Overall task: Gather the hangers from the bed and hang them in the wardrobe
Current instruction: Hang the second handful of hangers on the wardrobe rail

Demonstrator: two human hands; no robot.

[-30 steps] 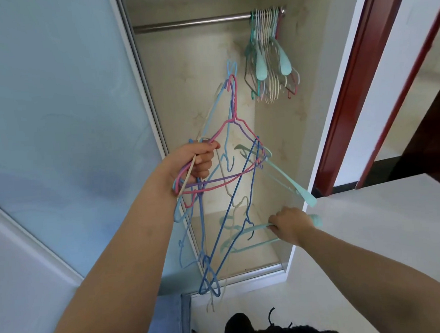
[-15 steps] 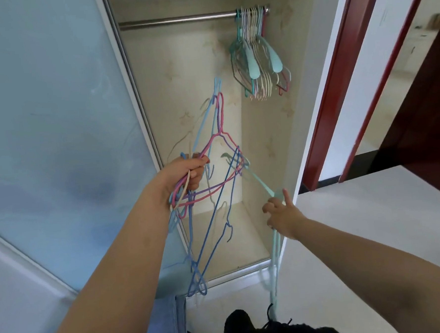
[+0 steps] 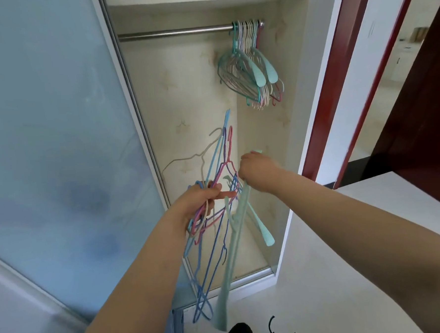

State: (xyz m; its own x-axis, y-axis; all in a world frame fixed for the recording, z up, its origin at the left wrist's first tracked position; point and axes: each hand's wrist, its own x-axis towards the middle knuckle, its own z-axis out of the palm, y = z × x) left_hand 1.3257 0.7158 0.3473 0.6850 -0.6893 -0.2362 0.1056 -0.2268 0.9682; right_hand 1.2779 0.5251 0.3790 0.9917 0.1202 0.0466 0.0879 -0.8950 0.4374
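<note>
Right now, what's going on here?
A person stands at an open wardrobe. The left hand grips a tangled bunch of wire hangers. The right hand holds a mint plastic hanger at the bunch. A cluster of hangers hangs on the rail.

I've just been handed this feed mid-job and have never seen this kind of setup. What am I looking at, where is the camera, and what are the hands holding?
There is no machine here: a person works with two bare hands, and the single camera sits on their head, looking forward and down. They stand at an open wardrobe. Its metal rail already carries a bunch of hung hangers at its right end. The left hand grips a tangled bundle of thin wire hangers in blue, pink, purple and cream. The right hand is closed on a mint-green plastic hanger, which hangs down toward the floor beside the bundle. The frosted sliding door fills the left of the picture.
</note>
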